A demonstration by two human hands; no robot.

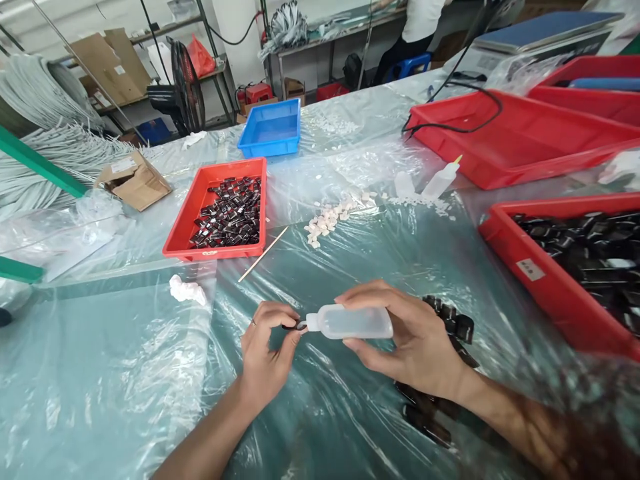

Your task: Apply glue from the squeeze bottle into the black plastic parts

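My right hand (405,333) is wrapped round a translucent plastic squeeze bottle (356,323), which lies nearly level with its nozzle end to the left. Between thumb and fingers, my left hand (270,347) pinches a small black part (291,327), right at the bottle's nozzle. Whether nozzle and part touch, I cannot tell. Several shiny black parts (464,328) lie on the plastic-covered table beside and under my right hand, which partly hides them. Small whitish pieces (327,221) are heaped beyond my hands, and a thin wooden stick (263,254) rests to their left.
A red tray (176,235) of small black parts stands ahead left, with a blue tray (271,144) behind it. Another red tray (545,287) of black parts is at the right. A second squeeze bottle (441,181) leans near more red trays (450,143). Crumpled tissue (187,291) lies left.
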